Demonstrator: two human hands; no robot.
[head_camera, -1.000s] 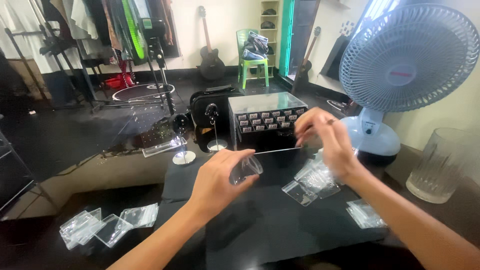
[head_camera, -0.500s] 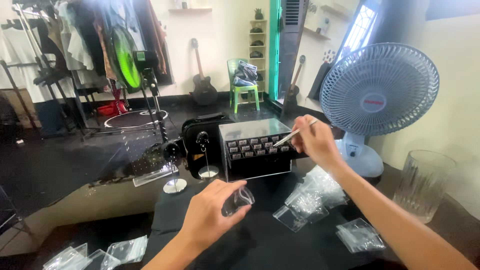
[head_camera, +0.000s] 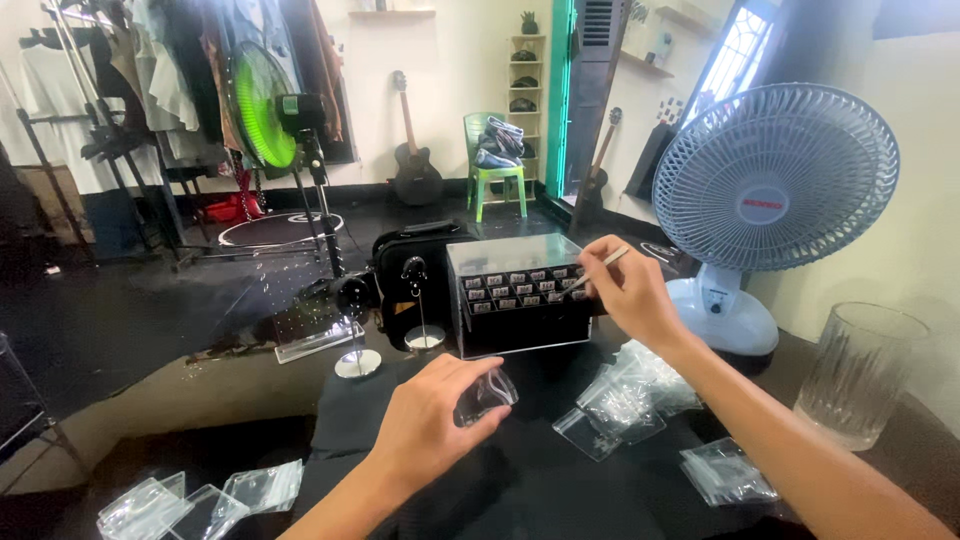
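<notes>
Now the right hand (head_camera: 628, 292), right of centre, pinches thin tweezers (head_camera: 598, 268), fingers closed around them; their long axis slants from upper right down to lower left, tip pointing at the small drawers of the clear-topped black box (head_camera: 515, 292). Below centre, the left hand (head_camera: 432, 420) curls closed on a small clear bag (head_camera: 487, 393). More clear bags (head_camera: 625, 405) lie on the dark desk (head_camera: 520, 480) beside the white fan (head_camera: 770, 185).

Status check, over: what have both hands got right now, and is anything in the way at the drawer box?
Left hand pinches small clear bag. Right hand holds thin tool at drawer box. Loose bags below; nothing blocking.
</notes>
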